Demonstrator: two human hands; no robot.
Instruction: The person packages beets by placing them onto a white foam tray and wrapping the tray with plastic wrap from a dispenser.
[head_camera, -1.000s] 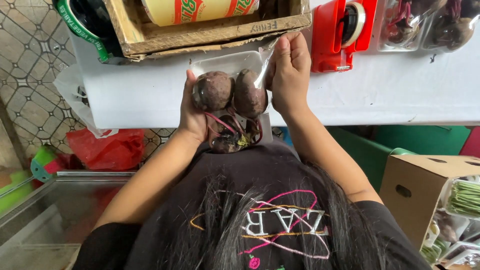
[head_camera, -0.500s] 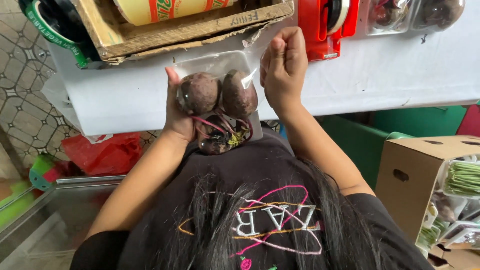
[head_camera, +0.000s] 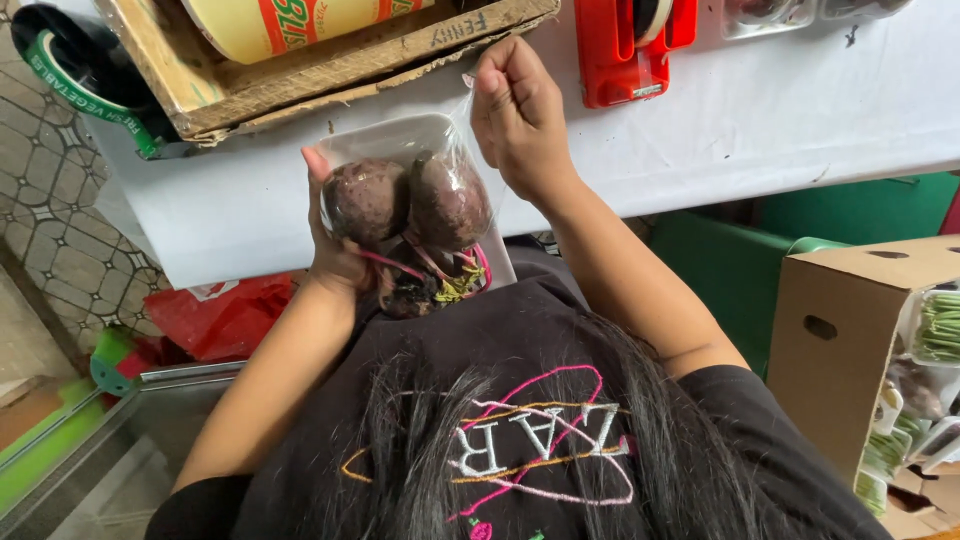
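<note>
I am cradling a white tray (head_camera: 400, 135) of two beetroots (head_camera: 410, 200) in my left hand (head_camera: 335, 255), above the bench (head_camera: 750, 110) edge. My right hand (head_camera: 520, 110) is pinching its clear plastic wrap (head_camera: 462, 110) tight.

Two beetroots (head_camera: 408, 203) are sitting in one white tray (head_camera: 390, 135). One wooden crate (head_camera: 300, 60) is holding one yellow can (head_camera: 300, 20). One red dispenser (head_camera: 625, 50), one tape roll (head_camera: 75, 70), one cardboard box (head_camera: 850, 330) are showing.

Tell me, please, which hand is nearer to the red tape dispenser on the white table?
Right. The right hand pinches the clear wrap just beside the red tape dispenser; the left hand cradles the beetroot tray farther away.
</note>
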